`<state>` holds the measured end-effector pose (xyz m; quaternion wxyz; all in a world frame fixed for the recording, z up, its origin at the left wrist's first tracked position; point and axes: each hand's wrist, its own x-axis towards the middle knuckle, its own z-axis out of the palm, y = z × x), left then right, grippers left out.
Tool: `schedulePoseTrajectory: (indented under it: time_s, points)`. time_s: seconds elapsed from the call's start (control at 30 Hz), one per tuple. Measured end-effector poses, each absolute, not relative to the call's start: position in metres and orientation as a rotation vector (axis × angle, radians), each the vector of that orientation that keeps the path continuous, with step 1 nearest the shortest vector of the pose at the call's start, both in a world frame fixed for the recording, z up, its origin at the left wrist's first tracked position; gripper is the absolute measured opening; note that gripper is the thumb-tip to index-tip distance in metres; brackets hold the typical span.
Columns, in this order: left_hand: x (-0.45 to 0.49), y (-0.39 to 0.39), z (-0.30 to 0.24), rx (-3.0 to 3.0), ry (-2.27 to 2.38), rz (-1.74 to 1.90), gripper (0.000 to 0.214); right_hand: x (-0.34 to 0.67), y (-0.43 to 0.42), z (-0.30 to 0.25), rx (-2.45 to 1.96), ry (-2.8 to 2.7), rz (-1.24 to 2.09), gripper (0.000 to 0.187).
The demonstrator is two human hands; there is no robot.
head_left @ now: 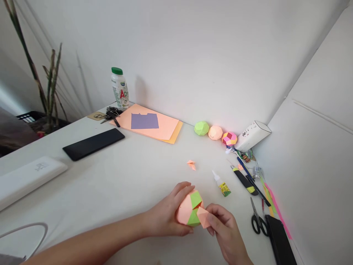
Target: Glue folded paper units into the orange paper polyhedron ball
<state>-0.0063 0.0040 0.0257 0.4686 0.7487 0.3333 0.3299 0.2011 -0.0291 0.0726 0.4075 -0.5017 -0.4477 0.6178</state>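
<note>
My left hand (169, 211) is wrapped round a peach and green paper ball (184, 210) made of flat facets, with a gap in its side facing right. Between the thumb and fingers of my right hand (224, 228) is a small peach paper piece (203, 217), held against the ball at that gap. Whether the piece is joined to the ball I cannot tell. Beyond my hands lies a small folded peach scrap (191, 164). A little glue bottle (222, 184) with a white nozzle rests on its side to the right of it.
Along the wall sit a green paper ball (201, 128), a peach one (215, 133) and a multicoloured one (229, 138). Scissors (258, 221), a utility knife (245, 180) and a black case (280, 239) lie right. Paper sheets (168, 127) and a white bottle (120, 90) stand back left.
</note>
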Motion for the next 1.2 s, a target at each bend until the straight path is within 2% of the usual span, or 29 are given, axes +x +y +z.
schedulePoseTrajectory:
  time_s: [0.33, 0.67, 1.2]
  points:
    - [-0.0067, 0.0009, 0.0303, 1.961, 0.939, 0.822, 0.104, 0.1984, -0.0279, 0.0683, -1.344, -0.863, 1.589, 0.030]
    - [-0.0054, -0.0012, 0.0299, 1.967, 0.954, 0.791, 0.106, 0.1936, -0.0302, 0.0647, -1.328, -1.010, 1.490, 0.031]
    - [-0.0050, -0.0029, 0.0283, 1.937, 0.946, 0.798, 0.107, 0.1941, -0.0313, 0.0690, -1.269, -1.097, 1.526, 0.030]
